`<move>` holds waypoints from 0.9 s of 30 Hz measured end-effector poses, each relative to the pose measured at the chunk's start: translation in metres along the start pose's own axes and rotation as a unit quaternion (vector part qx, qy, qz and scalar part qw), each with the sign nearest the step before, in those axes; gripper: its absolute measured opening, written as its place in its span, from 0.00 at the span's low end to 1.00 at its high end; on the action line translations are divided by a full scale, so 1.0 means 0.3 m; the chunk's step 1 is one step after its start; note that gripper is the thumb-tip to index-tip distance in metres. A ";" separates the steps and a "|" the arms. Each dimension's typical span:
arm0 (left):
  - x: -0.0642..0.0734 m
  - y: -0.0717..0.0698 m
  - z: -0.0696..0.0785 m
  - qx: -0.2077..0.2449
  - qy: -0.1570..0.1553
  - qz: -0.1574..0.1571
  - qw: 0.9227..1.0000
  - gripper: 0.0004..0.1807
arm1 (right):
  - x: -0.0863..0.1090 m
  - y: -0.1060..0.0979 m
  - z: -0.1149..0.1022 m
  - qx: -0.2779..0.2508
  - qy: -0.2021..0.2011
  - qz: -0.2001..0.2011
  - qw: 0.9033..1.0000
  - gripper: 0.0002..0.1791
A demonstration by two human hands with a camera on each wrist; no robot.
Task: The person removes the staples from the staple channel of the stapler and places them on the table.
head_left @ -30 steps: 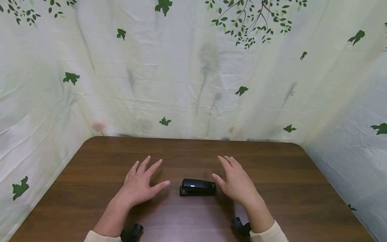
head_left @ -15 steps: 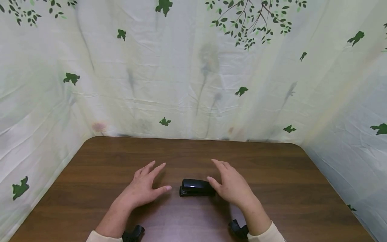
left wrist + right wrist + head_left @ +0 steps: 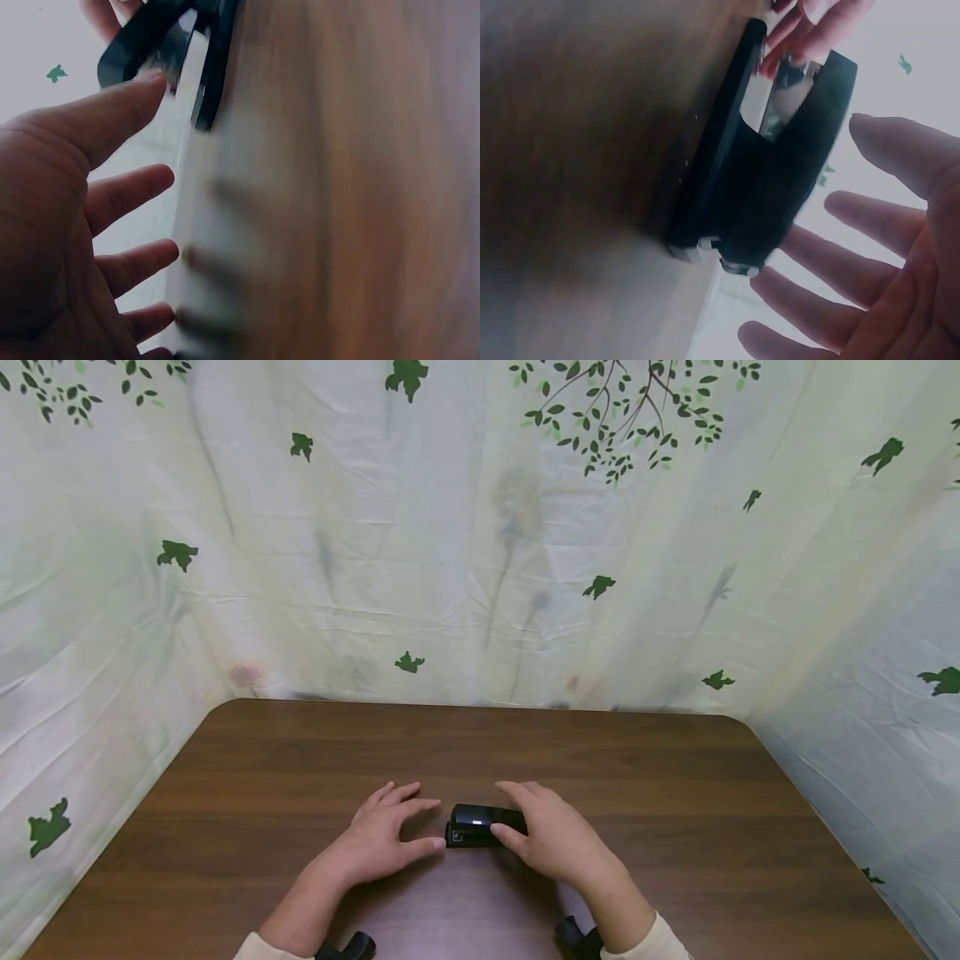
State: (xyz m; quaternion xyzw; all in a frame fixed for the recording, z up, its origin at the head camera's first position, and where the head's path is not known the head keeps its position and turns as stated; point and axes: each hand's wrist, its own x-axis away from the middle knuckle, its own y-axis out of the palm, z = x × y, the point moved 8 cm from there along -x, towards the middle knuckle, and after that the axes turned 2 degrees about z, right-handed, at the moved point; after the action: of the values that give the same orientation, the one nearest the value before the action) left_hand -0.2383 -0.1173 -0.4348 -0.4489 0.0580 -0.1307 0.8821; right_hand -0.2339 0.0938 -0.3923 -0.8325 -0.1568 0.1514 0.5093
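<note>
A black stapler [image 3: 472,820] lies on the brown wooden table, its right end hidden in the head view. My left hand [image 3: 384,839] is by its left end, fingers spread and thumb tip close to the corner; I cannot tell if they touch. Over the right end, my right hand [image 3: 553,842] has its thumb on the near side and its fingers toward the far side. In the right wrist view a gap shows between that thumb and the stapler [image 3: 787,172]. From the left wrist, the thumb tip overlaps the stapler's end [image 3: 214,82].
The wooden table [image 3: 480,743] has rounded far corners. A pale curtain [image 3: 450,527] with green leaf prints hangs behind it and along both sides. Black wrist mounts [image 3: 352,946] show below both hands.
Both hands have moved inward and a little toward the person, closing in on the stapler from either side. The right hand now covers its right end. The stapler has stayed in place.
</note>
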 end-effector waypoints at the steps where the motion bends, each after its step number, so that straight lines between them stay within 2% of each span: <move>1: -0.002 0.007 0.004 0.006 0.004 0.002 1.000 0.32 | 0.000 0.006 -0.003 0.001 -0.002 -0.004 1.000 0.31; 7: -0.013 0.040 0.023 0.036 0.025 0.029 0.999 0.27 | 0.000 0.023 -0.018 0.008 -0.015 -0.009 1.000 0.30; 13: -0.016 0.063 0.025 0.050 0.022 0.053 0.997 0.23 | -0.001 0.039 -0.029 0.014 -0.032 -0.012 0.999 0.29; 27: -0.014 0.068 0.025 0.044 0.015 0.069 0.997 0.16 | -0.001 0.060 -0.038 0.020 -0.047 -0.008 0.999 0.26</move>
State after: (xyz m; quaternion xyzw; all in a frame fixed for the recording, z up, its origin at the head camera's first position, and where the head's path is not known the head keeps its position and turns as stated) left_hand -0.2371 -0.0989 -0.4468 -0.4023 0.0962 -0.0785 0.9070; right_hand -0.2276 0.0766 -0.4034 -0.8126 -0.1845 0.1892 0.5194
